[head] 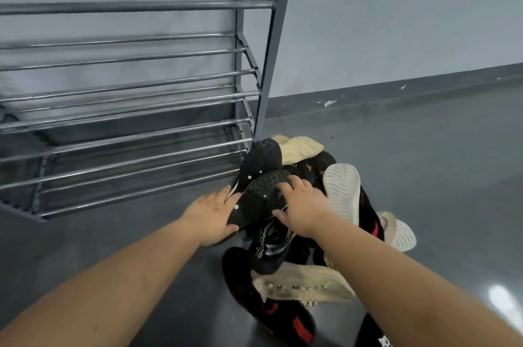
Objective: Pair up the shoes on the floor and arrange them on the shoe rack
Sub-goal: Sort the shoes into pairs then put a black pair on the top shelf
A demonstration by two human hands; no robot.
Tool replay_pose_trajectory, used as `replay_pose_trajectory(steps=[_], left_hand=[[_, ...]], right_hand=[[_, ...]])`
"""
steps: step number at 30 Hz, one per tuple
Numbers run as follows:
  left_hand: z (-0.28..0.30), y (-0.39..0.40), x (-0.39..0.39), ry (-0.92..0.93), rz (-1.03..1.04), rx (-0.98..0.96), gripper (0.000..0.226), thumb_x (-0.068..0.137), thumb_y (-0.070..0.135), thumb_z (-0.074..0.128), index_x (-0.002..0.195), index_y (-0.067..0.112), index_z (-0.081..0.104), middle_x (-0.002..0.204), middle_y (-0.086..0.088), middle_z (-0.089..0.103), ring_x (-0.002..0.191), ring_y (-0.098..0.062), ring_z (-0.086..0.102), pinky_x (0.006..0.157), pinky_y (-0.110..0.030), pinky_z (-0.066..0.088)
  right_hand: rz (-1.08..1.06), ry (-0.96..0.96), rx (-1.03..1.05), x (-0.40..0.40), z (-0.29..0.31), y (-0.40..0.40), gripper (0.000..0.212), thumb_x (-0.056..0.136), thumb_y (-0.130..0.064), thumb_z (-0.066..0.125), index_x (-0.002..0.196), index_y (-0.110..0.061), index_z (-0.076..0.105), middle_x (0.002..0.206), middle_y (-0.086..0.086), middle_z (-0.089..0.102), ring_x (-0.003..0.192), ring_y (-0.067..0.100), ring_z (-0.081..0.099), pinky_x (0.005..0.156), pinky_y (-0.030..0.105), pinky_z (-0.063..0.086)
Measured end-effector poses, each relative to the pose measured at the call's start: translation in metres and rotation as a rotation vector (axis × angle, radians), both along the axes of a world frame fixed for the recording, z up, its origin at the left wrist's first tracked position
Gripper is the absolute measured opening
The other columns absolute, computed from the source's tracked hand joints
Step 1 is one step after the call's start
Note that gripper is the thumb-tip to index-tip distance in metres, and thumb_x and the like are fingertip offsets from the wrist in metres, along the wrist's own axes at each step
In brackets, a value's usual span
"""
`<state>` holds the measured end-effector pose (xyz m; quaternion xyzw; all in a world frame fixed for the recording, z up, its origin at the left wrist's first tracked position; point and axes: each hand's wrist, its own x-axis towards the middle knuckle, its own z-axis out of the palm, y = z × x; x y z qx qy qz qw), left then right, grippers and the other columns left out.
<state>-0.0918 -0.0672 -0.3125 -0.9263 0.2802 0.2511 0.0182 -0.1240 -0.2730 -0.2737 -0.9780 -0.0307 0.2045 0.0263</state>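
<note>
1. A heap of shoes (305,222) is seen on the glossy grey floor (441,176), just beside the right foot of the shoe rack (141,80).
2. The rack is built of round, shiny metal rails set in tiers between dark grey side frames; nothing is seen lying on the rails in view.
3. Two black shoes with pebbled, nubbed soles lie sole-up on top of the heap; the nearer black shoe (260,199) is held between both hands, the farther black shoe (261,161) touches the rack's foot.
4. The left hand (210,217) is laid against the near shoe's left edge, fingers straight, thumb under the heel end.
5. The right hand (302,208) is spread over the sole, fingers bent down onto it, thumb at the rim.
6. A white ribbed sole (341,191) stands tilted just right of the right hand; cream shoes (300,145) and black shoes with red marks lie around and below.
7. Open floor is left to the right of the heap, up to the dark skirting of the pale wall (396,21).
</note>
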Motion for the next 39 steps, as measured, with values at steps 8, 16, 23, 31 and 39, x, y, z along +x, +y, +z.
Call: replay_pose_trajectory(steps=[8, 16, 23, 31, 39], left_hand=[[-0.056, -0.003, 0.004, 0.093, 0.219, -0.073, 0.081, 0.091, 0.051, 0.044, 0.149, 0.026, -0.007, 0.158, -0.007, 0.005, 0.139, -0.026, 0.027, 0.111, -0.038, 0.028], [-0.072, -0.018, 0.026, 0.229, 0.347, -0.176, 0.084, 0.087, 0.058, 0.046, 0.149, 0.028, 0.0, 0.151, -0.006, 0.031, 0.137, -0.024, 0.031, 0.109, -0.036, 0.029], [-0.075, -0.028, 0.023, 0.315, 0.604, -0.369, 0.072, 0.083, 0.061, 0.05, 0.144, 0.028, 0.028, 0.142, -0.005, 0.035, 0.126, -0.025, 0.043, 0.103, -0.034, 0.037], [-0.054, -0.023, 0.026, 0.447, 0.752, -0.742, 0.039, 0.086, 0.044, 0.059, 0.119, 0.026, 0.051, 0.103, 0.008, 0.061, 0.088, -0.006, 0.059, 0.067, -0.01, 0.043], [0.016, 0.006, -0.021, 0.355, 0.608, -0.853, 0.014, 0.088, 0.031, 0.06, 0.092, 0.019, 0.055, 0.088, 0.004, 0.061, 0.085, -0.014, 0.056, 0.074, -0.009, 0.042]], right_hand=[[-0.256, 0.002, 0.116, 0.016, -0.069, -0.041, 0.078, 0.092, -0.058, 0.038, 0.152, -0.024, 0.002, 0.159, 0.007, 0.006, 0.144, 0.029, 0.016, 0.113, 0.041, 0.026], [-0.35, 0.09, 0.292, 0.047, -0.081, -0.037, 0.088, 0.088, -0.055, 0.05, 0.152, -0.024, -0.002, 0.152, 0.011, 0.026, 0.136, 0.031, 0.033, 0.109, 0.041, 0.033], [-0.638, -0.038, 0.731, 0.057, -0.08, -0.025, 0.078, 0.082, -0.037, 0.07, 0.145, -0.01, 0.033, 0.132, 0.007, 0.054, 0.12, 0.02, 0.053, 0.098, 0.029, 0.04], [-0.672, 0.018, 1.134, 0.048, -0.057, -0.004, 0.02, 0.081, -0.008, 0.072, 0.1, -0.009, 0.067, 0.067, -0.003, 0.053, 0.06, 0.005, 0.058, 0.057, 0.022, 0.057], [-0.38, -0.068, 0.978, 0.01, 0.028, 0.02, 0.022, 0.079, -0.022, 0.075, 0.1, -0.021, 0.069, 0.077, -0.003, 0.056, 0.074, 0.012, 0.057, 0.068, 0.03, 0.056]])
